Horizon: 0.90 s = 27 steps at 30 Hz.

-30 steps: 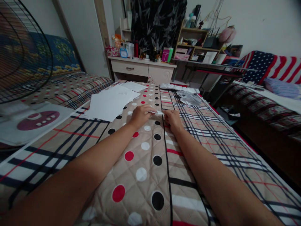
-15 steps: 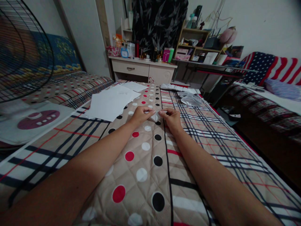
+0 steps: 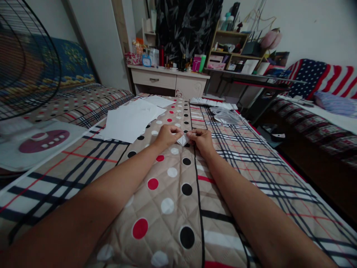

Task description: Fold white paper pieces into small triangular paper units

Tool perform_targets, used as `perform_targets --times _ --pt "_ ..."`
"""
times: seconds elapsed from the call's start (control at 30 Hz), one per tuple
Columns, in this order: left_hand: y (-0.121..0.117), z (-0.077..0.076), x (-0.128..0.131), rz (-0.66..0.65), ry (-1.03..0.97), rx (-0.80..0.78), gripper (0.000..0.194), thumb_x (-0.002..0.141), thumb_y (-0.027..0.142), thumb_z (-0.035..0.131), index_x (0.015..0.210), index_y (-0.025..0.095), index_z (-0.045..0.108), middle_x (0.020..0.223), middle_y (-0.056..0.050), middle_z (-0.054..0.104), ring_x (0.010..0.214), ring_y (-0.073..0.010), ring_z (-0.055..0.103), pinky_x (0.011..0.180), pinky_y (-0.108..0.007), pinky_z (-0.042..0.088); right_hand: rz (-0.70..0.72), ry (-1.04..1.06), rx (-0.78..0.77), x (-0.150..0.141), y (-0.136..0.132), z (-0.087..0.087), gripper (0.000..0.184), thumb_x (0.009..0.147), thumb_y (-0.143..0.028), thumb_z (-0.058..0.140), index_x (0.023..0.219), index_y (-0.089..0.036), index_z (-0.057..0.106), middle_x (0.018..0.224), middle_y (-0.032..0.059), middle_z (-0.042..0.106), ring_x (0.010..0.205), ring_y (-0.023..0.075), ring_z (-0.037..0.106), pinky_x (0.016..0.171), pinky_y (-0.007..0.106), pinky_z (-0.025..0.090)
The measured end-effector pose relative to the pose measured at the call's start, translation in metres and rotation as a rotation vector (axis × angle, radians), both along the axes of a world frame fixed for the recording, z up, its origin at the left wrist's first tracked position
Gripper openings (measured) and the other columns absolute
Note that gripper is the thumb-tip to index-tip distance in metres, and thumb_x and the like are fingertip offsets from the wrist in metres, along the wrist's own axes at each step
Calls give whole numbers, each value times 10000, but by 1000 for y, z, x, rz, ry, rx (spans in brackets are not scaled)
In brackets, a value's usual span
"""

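Observation:
A small folded piece of white paper (image 3: 182, 140) is pinched between my two hands, just above the patterned bed cover (image 3: 167, 175). My left hand (image 3: 168, 135) grips its left side with thumb and fingertips. On the right side, my right hand (image 3: 202, 140) pinches it the same way, the fingertips of both hands close together. The paper shows crease lines and a point towards me; its upper part is partly hidden by my fingers. Beyond my left hand lies a spread stack of white paper sheets (image 3: 128, 121).
Past my right hand lie a fanned pile of folded white paper pieces (image 3: 226, 115) and a long white folded strip (image 3: 213, 103). A fan (image 3: 28, 63) stands at the left, near a white base with a purple panel (image 3: 46, 141). A white dresser (image 3: 164, 80) stands behind.
Both hands keep their pinch on the paper, and the fingers shift slightly at its upper edge. The whole view has moved a little.

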<state>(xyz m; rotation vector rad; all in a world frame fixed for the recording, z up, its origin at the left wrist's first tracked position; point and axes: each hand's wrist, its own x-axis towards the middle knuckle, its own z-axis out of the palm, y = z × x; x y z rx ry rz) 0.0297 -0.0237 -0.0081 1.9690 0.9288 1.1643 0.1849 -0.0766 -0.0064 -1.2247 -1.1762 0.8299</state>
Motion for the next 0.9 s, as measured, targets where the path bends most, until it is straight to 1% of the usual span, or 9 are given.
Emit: perform_targets --times 0.13,0.23,0.33,0.4,0.5,0.6,0.7,0.8,0.9 --pt "-1 1 1 -9 -26 -47 113 714 202 651 681 120 722 682 -24 711 654 -138 628 642 -223 463 26 -22 1 -1 2 0 220 592 -369 747 600 -164 666 459 -29 539 420 92 428 420 229 308" --pt "0 -1 -1 -10 -43 -139 182 704 294 711 683 113 720 627 -18 683 561 -116 578 537 -210 423 6 -42 12 0 4 -1 233 590 -374 753 584 -163 655 458 -38 518 429 81 392 422 226 283" --pt "3 -4 -3 13 -65 -264 276 660 376 779 664 111 703 549 0 634 470 -87 503 451 -195 359 -28 -41 14 3 4 -2 259 563 -376 785 594 -160 645 472 -39 523 445 83 407 425 226 297" --pt "6 -4 -4 10 -58 -323 235 677 332 778 660 113 695 533 9 622 453 -76 498 445 -185 364 -59 -31 -11 5 4 -1 300 534 -388 819 608 -160 638 458 -45 515 426 80 406 406 221 296" --pt "9 -2 -7 -3 -24 -380 111 737 213 724 698 112 701 535 9 635 453 -78 541 460 -172 402 -65 -8 -80 10 4 -1 329 529 -402 837 633 -151 651 446 -40 534 386 72 421 367 198 300" --pt "9 3 -10 19 -5 -408 71 789 165 674 755 108 700 497 11 619 427 -85 562 441 -161 406 -28 6 -116 13 4 -2 298 593 -397 810 661 -138 679 465 -10 590 388 82 490 367 180 369" --pt "8 7 -10 57 -7 -419 100 843 150 615 776 111 678 477 16 601 396 -85 559 417 -153 393 -4 13 -127 14 5 -3 244 661 -364 777 679 -138 685 489 12 630 403 99 550 401 185 450" --pt "8 6 -9 89 -23 -403 160 873 142 564 741 118 650 474 16 590 371 -87 548 393 -157 370 0 18 -134 12 7 -4 184 697 -309 748 672 -142 676 487 16 634 411 115 587 408 190 477" --pt "11 2 -6 130 -54 -374 150 876 157 560 750 129 636 471 28 573 350 -90 534 372 -157 346 -10 23 -116 10 8 -6 144 714 -275 722 681 -141 679 490 15 636 423 128 608 413 198 488"
